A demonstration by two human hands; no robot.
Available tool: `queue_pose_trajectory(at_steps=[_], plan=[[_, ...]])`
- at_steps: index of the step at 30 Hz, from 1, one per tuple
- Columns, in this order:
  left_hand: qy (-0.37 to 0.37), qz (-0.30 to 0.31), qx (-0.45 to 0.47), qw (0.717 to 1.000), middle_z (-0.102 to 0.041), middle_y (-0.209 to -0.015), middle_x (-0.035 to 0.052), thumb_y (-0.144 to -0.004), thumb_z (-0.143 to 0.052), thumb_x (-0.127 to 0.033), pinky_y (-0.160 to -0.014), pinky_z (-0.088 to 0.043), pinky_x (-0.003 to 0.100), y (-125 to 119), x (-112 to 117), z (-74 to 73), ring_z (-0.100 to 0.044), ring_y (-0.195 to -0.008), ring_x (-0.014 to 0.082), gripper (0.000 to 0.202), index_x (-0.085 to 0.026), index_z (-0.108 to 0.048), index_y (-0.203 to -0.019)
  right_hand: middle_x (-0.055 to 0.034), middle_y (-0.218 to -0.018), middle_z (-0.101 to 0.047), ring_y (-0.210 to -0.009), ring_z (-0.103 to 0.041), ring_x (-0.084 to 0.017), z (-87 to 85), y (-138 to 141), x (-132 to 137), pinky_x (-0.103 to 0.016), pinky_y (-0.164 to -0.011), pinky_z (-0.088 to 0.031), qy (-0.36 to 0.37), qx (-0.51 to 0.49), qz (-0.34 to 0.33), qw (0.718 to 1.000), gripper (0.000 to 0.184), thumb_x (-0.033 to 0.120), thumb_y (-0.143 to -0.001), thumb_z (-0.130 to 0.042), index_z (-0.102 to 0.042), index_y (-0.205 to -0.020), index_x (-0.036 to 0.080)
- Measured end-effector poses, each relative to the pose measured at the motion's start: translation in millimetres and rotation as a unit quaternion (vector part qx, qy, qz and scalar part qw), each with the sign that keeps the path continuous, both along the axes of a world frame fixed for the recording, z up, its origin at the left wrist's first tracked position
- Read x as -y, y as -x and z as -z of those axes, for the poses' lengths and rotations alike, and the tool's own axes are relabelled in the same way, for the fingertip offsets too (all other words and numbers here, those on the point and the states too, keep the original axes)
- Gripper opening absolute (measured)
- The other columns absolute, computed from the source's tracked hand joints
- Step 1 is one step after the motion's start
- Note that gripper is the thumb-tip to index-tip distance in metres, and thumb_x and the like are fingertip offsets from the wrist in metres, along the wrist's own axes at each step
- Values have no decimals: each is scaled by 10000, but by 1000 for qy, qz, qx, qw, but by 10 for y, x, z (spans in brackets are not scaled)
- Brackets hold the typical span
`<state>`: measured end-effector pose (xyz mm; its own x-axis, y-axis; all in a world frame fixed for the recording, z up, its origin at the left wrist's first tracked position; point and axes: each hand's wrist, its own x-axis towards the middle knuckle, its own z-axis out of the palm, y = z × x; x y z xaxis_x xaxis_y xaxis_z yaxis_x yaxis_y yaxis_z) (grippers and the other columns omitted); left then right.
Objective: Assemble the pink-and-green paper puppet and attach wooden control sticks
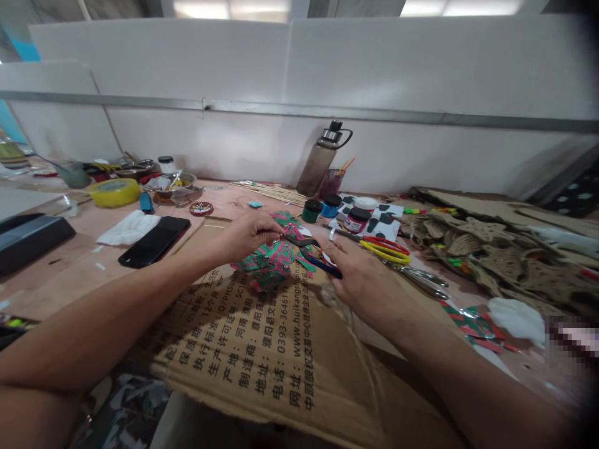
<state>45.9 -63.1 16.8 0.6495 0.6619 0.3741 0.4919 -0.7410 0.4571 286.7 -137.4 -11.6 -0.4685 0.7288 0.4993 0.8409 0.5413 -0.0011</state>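
Left hand [253,238]: thumb and fingers bunched at the tip of the pliers [305,247], over the green-and-pink piece [270,271]; cannot tell what, if anything, is pinched between them. Right hand [358,272] grasps the pliers by their dark blue handles, nose pointing toward the left fingertips. The piece — dotted with small shiny spots — lies on printed cardboard [346,386], between the two hands. Scissors [386,249] with red and yellow handles rest just beyond the right hand. Farther back, small paint jars [311,211] and a tilted-looking bottle [318,165]. Black phone [154,242] near the left forearm, partly over white tissue [128,227].
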Motion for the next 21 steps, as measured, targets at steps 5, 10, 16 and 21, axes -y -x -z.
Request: queue_pose_trajectory(at_steps=[5,10,16,21], plan=[[-19,-21,-13,1000,-718,-782,28,-868,-567,-180,-732,-475,224,-1,17,4,-602,-711,106,170,-160,-736,-864,-117,-1160,-653,-1047,-636,-269,14,14,9,-414,-898,-544,16,1,14,1000,661,8,-706,-479,-502,-1336,206],[-65,-48,-28,996,-744,-839,45,-850,-584,-158,-775,-494,247,-8,95,-35,-645,-772,132,175,-162,-749,-907,-128,-1170,-651,-1069,-625,-267,-7,52,27,-419,-938,-522,43,-13,11,999,633,-2,-685,-481,-539,-1287,185],[-115,-52,-31,992,-754,-848,44,-838,-566,-114,-802,-509,263,1,147,-48,-664,-796,141,205,-169,-750,-911,-131,-1276,-609,-1189,-570,-259,-49,92,56,-423,-1018,-467,82,-48,10,995,684,-18,-685,-452,-511,-1336,182],[-106,-46,-39,993,-751,-913,60,-851,-558,-126,-840,-507,269,-11,136,-62,-664,-843,142,203,-157,-739,-939,-110,-1242,-631,-1148,-592,-258,-30,84,30,-425,-978,-486,59,-48,-7,997,687,-1,-711,-470,-491,-1356,233]])
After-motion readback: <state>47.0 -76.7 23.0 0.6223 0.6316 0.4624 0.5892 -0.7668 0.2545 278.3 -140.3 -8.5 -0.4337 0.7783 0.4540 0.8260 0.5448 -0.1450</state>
